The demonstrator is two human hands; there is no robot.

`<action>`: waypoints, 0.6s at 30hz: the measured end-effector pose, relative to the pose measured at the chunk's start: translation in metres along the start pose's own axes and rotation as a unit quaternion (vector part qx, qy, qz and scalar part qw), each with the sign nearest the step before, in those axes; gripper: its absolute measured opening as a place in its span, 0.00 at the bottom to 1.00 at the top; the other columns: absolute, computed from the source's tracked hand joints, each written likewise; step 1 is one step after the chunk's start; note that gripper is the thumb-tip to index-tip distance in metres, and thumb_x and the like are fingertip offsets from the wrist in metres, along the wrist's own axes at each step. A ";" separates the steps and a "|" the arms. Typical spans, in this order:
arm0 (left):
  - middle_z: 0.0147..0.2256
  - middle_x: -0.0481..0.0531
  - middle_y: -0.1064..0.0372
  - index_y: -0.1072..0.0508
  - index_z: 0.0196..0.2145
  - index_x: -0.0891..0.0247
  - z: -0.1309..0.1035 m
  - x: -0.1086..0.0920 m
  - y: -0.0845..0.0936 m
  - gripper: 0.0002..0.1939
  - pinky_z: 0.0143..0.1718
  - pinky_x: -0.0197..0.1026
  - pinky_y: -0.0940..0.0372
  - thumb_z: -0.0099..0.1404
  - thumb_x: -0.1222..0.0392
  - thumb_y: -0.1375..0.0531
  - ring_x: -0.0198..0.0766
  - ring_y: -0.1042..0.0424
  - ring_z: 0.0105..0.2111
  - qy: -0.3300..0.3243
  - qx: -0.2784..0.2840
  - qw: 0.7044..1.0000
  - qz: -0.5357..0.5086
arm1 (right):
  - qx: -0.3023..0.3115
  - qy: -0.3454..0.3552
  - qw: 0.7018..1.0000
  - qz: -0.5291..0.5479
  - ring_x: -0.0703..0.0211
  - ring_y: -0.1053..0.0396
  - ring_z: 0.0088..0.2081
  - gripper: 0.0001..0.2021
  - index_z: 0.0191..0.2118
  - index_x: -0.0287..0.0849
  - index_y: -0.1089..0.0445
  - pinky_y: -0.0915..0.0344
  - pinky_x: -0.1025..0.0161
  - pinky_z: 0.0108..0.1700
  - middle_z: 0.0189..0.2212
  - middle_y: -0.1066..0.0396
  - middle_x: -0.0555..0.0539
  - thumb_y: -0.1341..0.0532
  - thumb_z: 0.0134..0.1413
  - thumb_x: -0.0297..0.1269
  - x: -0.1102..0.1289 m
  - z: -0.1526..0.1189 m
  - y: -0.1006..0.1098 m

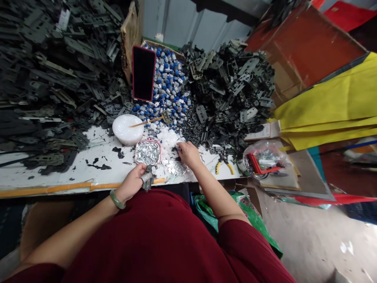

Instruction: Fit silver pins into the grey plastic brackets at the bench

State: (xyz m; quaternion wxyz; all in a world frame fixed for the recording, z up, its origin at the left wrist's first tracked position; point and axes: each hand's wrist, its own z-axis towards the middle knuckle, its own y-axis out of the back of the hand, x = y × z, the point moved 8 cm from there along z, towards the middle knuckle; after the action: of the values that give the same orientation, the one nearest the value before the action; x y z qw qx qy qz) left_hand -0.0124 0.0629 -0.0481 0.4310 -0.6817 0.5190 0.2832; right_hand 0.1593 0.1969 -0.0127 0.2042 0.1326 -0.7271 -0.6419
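Near the table's front edge my left hand [133,181] is closed on a dark grey part [148,180]. My right hand [189,154] reaches down at the edge of a pile of small white pieces [169,140]; its fingers are bent together, and what they hold, if anything, is too small to name. A pink-rimmed tray of small metal pins [148,152] lies just beyond my left hand. More loose metal pins [176,168] lie below my right hand. A white bowl [128,129] stands behind the tray, with a thin brown stick [147,121] across it.
Dark parts are heaped at the left [53,78] and the right [235,86]. Between them are blue-and-white pieces [169,86] and a propped phone [143,74]. Yellow-handled pliers [224,167] and a plastic bag with a red item [265,159] lie to the right.
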 end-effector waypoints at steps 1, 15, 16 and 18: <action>0.28 0.48 0.28 0.33 0.31 0.62 0.000 0.000 0.001 0.13 0.29 0.36 0.36 0.45 0.64 0.37 0.35 0.30 0.28 -0.001 0.000 1.000 0.001 | -0.002 0.004 1.000 0.001 0.52 0.38 0.44 0.15 0.49 0.40 0.33 0.43 0.62 0.45 0.41 0.27 0.42 0.45 0.55 0.28 0.001 -0.001 0.001; 0.29 0.48 0.28 0.35 0.32 0.62 0.000 -0.001 0.002 0.14 0.26 0.35 0.36 0.45 0.64 0.37 0.34 0.32 0.26 0.013 0.005 1.000 -0.012 | -0.008 -0.073 0.997 -0.038 0.51 0.35 0.41 0.10 0.42 0.40 0.30 0.43 0.62 0.39 0.37 0.25 0.43 0.41 0.54 0.36 0.000 -0.004 -0.002; 0.29 0.48 0.29 0.35 0.31 0.62 -0.001 -0.002 0.002 0.15 0.26 0.35 0.36 0.45 0.64 0.37 0.34 0.32 0.26 0.012 0.004 1.000 -0.016 | -0.007 -0.075 0.996 -0.037 0.51 0.35 0.41 0.10 0.42 0.40 0.30 0.43 0.61 0.39 0.37 0.25 0.43 0.40 0.54 0.36 0.000 -0.003 -0.002; 0.28 0.48 0.29 0.35 0.31 0.62 -0.002 -0.002 0.002 0.15 0.25 0.35 0.36 0.44 0.64 0.36 0.33 0.32 0.26 0.016 0.001 1.000 -0.022 | -0.009 -0.078 0.997 -0.028 0.51 0.34 0.41 0.11 0.42 0.40 0.30 0.42 0.61 0.39 0.37 0.25 0.43 0.40 0.53 0.35 -0.001 -0.002 -0.004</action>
State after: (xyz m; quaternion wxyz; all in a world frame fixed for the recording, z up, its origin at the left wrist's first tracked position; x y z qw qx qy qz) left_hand -0.0148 0.0623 -0.0460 0.4296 -0.6968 0.5113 0.2619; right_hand 0.1610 0.1948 -0.0161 0.1299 0.1003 -0.7311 -0.6623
